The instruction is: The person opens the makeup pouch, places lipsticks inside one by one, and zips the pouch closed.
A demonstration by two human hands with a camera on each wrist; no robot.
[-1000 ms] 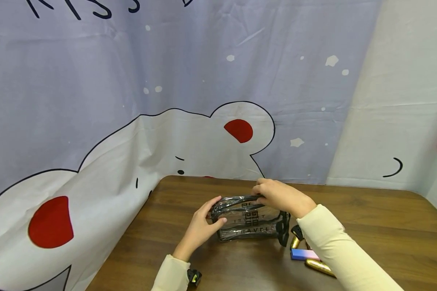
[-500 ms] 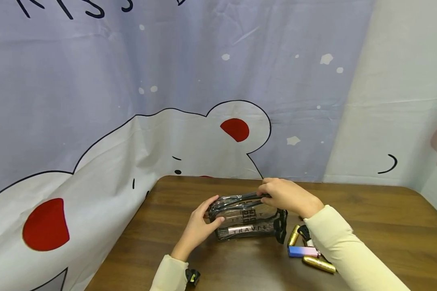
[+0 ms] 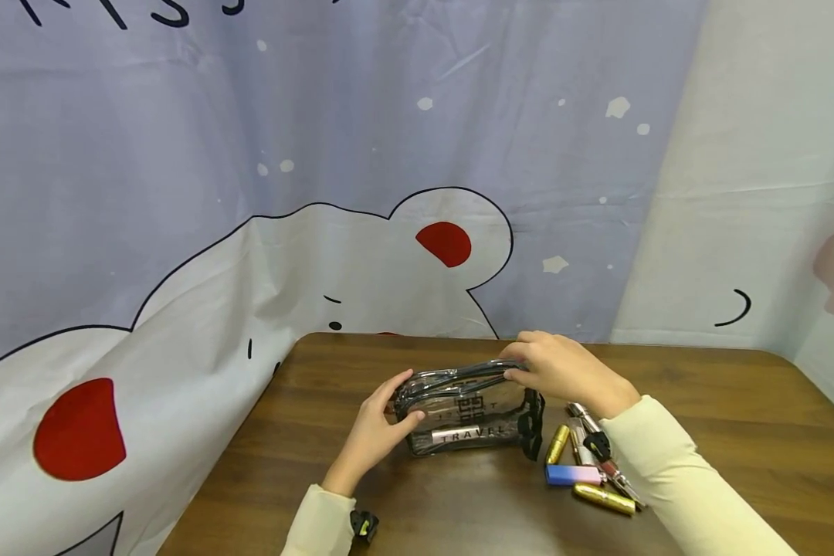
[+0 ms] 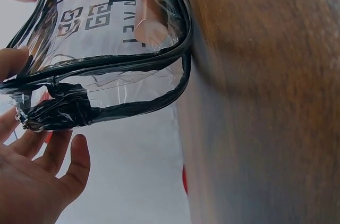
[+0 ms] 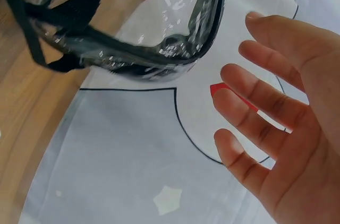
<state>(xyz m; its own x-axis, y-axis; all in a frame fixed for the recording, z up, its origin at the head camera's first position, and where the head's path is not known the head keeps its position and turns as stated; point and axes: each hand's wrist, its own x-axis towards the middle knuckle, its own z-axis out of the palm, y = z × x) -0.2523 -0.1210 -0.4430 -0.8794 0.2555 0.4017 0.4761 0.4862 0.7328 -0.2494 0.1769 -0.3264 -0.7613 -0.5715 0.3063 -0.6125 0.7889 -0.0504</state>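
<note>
Gold tube (image 3: 604,499) nearest you; clear bag (image 3: 469,413) beyond, upright on the table (image 3: 459,510).
Your left hand (image 3: 371,431) pinches its left end: black trim, TRAVEL lettering, pale tube (image 4: 151,19) inside. Right hand (image 3: 563,371), fingers spread, by top right corner.

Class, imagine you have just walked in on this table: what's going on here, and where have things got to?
A person's left hand grips one end of a clear, black-trimmed pouch marked TRAVEL. The right hand is open near the other end, its fingers apart from the pouch in the right wrist view. A light-coloured tube shows inside. Two gold tubes, a blue-and-pink stick and some slim silvery items lie outside it on the wooden table.
</note>
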